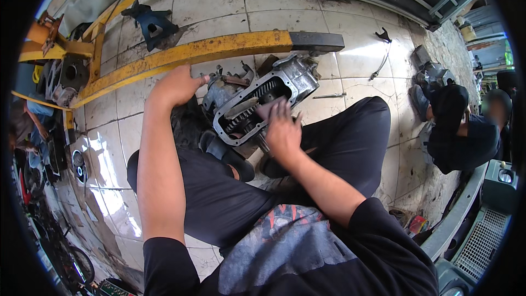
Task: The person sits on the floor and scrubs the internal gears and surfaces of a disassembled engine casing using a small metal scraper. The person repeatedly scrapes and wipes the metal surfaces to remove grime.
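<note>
An opened gearbox housing of grey metal lies tilted on the tiled floor between my feet. Toothed gears and a shaft show through its long bolt-holed opening. My right hand presses a flat reddish-brown sheet, which looks like sandpaper, against the near rim of that opening; the fingers are slightly blurred. At the housing's left end is my left hand, its thumb pointing toward the casing. Its other fingers are hidden, so what they touch cannot be told.
A yellow steel beam with a black end runs behind the housing. Beyond it lies a blue metal bracket. To the right are a thin metal rod and a shift fork. Another person squats at right beside a metal casing.
</note>
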Demonstrator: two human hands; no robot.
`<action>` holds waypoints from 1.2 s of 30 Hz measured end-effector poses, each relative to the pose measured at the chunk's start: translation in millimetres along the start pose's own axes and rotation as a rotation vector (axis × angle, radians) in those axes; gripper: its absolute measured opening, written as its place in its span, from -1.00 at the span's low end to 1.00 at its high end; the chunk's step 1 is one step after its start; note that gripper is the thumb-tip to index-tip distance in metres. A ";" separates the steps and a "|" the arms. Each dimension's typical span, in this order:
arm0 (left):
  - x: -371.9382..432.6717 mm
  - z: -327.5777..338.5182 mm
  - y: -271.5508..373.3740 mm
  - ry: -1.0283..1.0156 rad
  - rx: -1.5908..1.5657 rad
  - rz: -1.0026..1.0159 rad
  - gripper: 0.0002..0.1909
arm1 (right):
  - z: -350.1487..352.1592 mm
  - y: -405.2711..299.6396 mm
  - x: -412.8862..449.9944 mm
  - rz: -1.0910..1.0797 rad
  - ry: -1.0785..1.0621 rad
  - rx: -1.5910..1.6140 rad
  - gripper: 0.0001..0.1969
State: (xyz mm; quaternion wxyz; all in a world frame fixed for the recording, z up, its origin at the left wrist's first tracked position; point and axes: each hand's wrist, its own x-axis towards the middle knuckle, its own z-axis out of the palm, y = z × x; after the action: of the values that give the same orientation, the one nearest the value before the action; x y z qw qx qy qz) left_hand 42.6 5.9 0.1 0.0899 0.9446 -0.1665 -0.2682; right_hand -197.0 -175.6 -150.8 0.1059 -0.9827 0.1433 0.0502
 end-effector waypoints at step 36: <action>-6.3 0.3 4.4 -0.046 -0.003 -0.023 -0.14 | 8.7 25.2 15.5 -0.069 0.080 -0.019 -0.42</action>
State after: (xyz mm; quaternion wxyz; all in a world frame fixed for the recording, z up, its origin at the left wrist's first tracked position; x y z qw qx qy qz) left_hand 36.2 4.0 3.9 0.0842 0.9400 -0.1573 -0.2909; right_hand -190.2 -201.5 -166.1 0.0925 -0.9892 0.1131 0.0084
